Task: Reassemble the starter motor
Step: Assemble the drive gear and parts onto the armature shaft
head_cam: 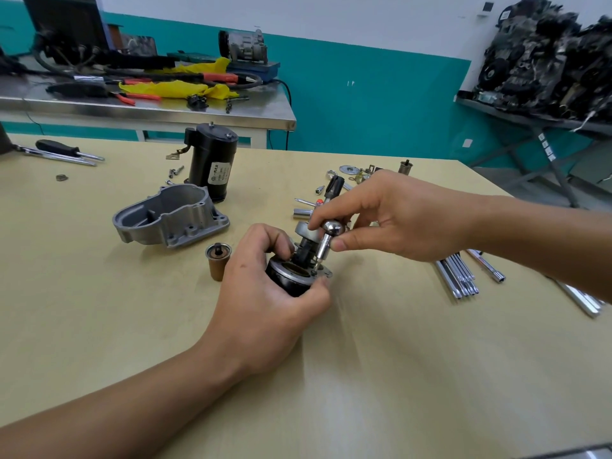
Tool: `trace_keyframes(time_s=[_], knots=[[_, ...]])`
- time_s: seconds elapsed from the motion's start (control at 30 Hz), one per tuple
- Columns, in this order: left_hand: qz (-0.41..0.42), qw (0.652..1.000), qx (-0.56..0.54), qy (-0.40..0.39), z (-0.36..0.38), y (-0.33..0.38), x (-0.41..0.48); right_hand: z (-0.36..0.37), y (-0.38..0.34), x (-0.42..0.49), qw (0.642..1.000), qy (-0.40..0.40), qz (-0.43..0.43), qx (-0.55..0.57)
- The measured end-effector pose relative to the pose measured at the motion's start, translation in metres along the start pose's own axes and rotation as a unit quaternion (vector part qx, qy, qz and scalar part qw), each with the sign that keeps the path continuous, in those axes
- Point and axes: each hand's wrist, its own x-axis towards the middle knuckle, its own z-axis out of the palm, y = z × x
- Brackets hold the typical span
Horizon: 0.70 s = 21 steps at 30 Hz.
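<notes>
Fingertips [318, 221] of the right hand [397, 217] pinch the polished ball top of a short chrome driver [326, 242], thumb below and forefinger above. The left hand [265, 303] wraps round a black round body [287, 283], fingers curled over its far rim and thumb pressed to its near side.

That body stands upright on the table [364, 376], capped by a thin, bright metal flange. The driver's long axis is nearly upright, leaning a little toward one o'clock, and its tip meets a small screw [314, 271] on the flange at about three o'clock. The right hand is the nearer one to that screw, so the turning looks like its job.

A ribbed, matt grey cast housing [172, 220] lies at ten o'clock, and a glossy black motor can [212, 160] at eleven.
</notes>
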Motion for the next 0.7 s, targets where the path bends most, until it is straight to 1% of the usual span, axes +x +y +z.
trace_keyframes(time_s=[0.23,0.43,0.53,0.7], knots=[[0.004,1.0,0.009,0.0,0.001,0.001,0.0,-0.002,-0.003,0.002,0.999,-0.008,-0.006,-0.034],[0.002,1.0,0.003,-0.001,0.001,0.002,0.0,-0.003,-0.004,0.002,0.996,0.0,-0.03,-0.084],[0.009,1.0,0.011,0.001,0.001,0.003,-0.001,-0.005,-0.006,0.001,0.995,-0.021,-0.018,-0.094],[0.03,0.999,0.044,0.002,0.002,0.003,-0.002,-0.008,-0.013,0.003,0.992,-0.063,0.042,-0.098]])
